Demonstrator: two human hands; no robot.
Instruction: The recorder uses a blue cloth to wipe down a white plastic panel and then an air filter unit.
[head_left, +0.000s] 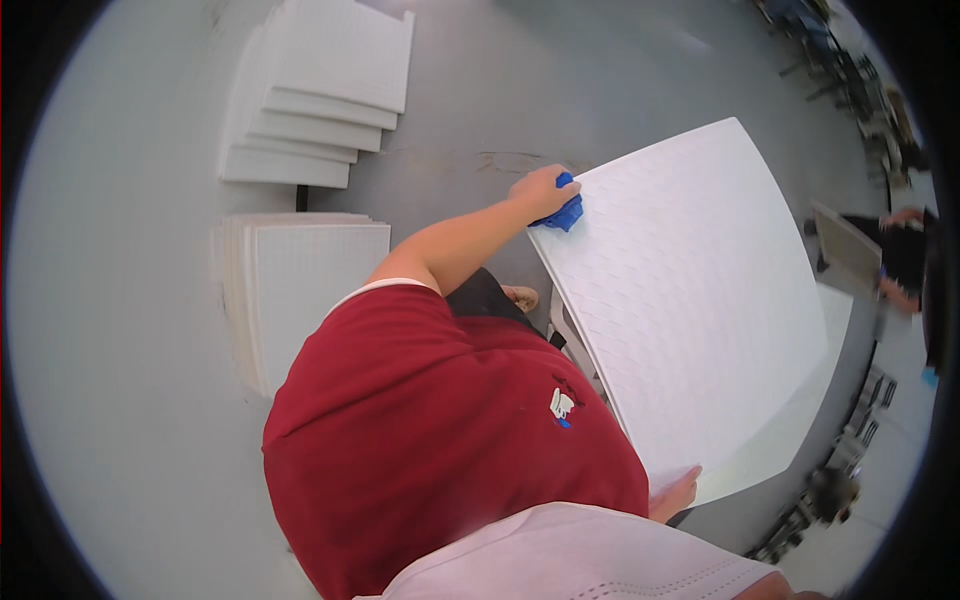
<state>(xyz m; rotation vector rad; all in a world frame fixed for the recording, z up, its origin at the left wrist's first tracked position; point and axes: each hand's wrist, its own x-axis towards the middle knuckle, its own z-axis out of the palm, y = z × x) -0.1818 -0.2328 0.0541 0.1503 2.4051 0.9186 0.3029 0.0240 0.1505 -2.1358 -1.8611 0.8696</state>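
A large white panel point(700, 290) with a faint raised pattern lies in front of my body, tilted across the view. At its upper left corner my left hand point(543, 193) is closed round a crumpled blue cloth point(567, 207), which touches the panel's edge. My right hand point(678, 494) is at the panel's lower corner, gripping the edge with a finger over the top face. The rest of that hand is partly hidden by the panel and my clothing.
Under the panel another pale sheet point(800, 440) juts out. White panels are stacked at upper left point(340, 60), with more standing in a row point(320, 300) below. At far right a person point(910, 250) holds a light board point(848, 245). Dark equipment point(830, 490) lines the right side.
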